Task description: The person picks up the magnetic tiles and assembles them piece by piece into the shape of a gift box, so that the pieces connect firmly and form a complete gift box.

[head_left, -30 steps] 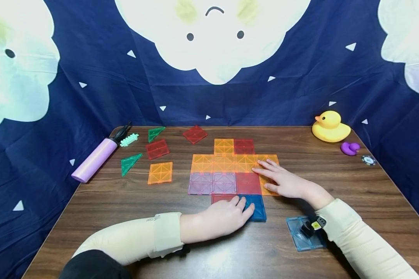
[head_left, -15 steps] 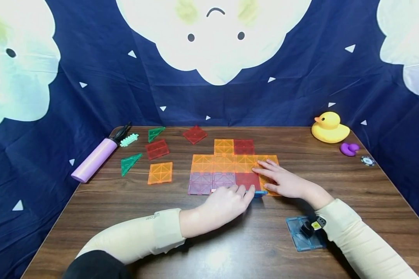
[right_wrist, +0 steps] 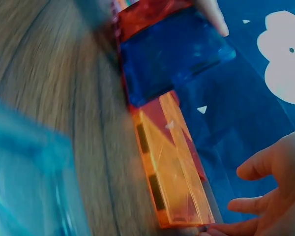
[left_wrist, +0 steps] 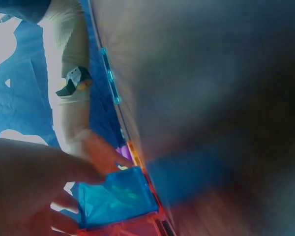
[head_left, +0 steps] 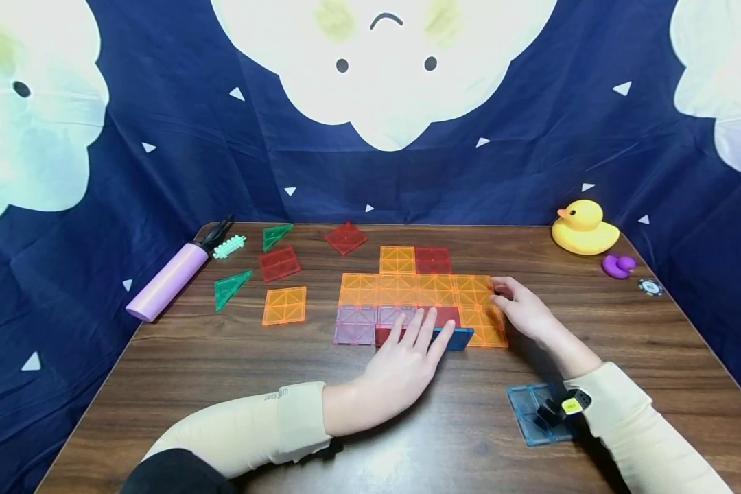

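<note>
Fig.: magnetic tile mat (head_left: 407,291) on worktop (head_left: 222,384), head view w/ both wrist views.

Left hand (head_left: 407,363) is seen at 6 o'clock of the mat; its fingers (head_left: 415,328) are extended, fairly straight, laid over a blue tile (head_left: 458,338) and a red tile (head_left: 387,335), both raised on edge along the mat's near border. In the left wrist view the blue tile (left_wrist: 117,197) is shown upright against the fingers. Right hand (head_left: 525,312) is placed at 3 o'clock of the mat, fingers loosely curled, tips touching the edge of the orange tiles (head_left: 481,309); nothing is seen clasped. In the right wrist view an orange tile (right_wrist: 174,172) appears tilted up next to the blue tile (right_wrist: 172,54); whether it is lifted clear of the worktop cannot be told (blur).

Handling (judged): tiles are thin, rigid, translucent plastic; light, smooth, likely slippery on flat faces. Joints are held by edge magnets only, so a folded panel is expected to hinge or detach if pushed mid-face. Best hold: along the free edges or corners, w/ flat fingers behind the face as support.

Also present: spare blue tile (head_left: 534,415) at 5 o'clock; loose orange square (head_left: 284,305), green triangles (head_left: 231,288) and lilac cylinder (head_left: 167,283) at 9–10 o'clock; yellow duck (head_left: 583,226) at 2 o'clock.
</note>
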The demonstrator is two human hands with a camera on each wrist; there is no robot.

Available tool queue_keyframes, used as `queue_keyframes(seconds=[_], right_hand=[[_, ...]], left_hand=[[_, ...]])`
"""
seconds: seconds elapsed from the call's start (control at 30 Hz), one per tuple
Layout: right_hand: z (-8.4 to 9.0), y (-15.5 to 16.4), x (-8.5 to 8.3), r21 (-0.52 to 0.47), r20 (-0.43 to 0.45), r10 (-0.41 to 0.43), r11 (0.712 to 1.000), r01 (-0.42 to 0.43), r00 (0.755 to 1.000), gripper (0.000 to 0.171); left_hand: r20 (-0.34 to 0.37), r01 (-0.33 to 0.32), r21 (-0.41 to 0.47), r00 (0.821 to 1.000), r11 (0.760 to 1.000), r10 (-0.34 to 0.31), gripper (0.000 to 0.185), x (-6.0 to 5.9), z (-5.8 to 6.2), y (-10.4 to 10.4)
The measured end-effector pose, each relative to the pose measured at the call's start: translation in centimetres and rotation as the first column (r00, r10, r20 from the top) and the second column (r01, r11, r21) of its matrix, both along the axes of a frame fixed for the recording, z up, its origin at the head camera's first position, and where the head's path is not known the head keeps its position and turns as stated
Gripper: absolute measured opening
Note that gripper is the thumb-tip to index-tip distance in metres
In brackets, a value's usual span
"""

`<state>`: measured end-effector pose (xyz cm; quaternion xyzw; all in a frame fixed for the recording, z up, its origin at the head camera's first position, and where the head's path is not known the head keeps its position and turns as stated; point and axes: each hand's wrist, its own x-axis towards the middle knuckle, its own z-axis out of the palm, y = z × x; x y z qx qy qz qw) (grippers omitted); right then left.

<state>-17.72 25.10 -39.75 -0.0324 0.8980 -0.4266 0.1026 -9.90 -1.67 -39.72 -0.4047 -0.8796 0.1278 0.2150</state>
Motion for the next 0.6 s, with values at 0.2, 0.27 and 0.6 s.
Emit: queue_keyframes(seconds=[0.2, 0.27, 0.6], right_hand=[[0.09, 0.37, 0.05, -0.348, 0.187, -0.07, 0.928, 0.133, 0.98, 0.053], [0.12, 0.45, 0.04, -0.416, 0.227, -0.096, 0.89, 0.186, 0.969, 0.053], [0.33, 0.62, 0.25, -0.625, 0.333, -0.162, 0.7, 0.345, 0.929, 0.052]], left_hand=[[0.085, -0.03, 0.009, 0.996, 1.0, 0.029, 0.08, 0.48, -0.11, 0.17], [0.1, -0.037, -0.006, 0.994, 0.999, 0.037, 0.087, 0.5, -0.08, 0.23], [0.124, -0.053, -0.01, 0.991, 0.999, 0.054, 0.088, 0.45, -0.14, 0.28]])
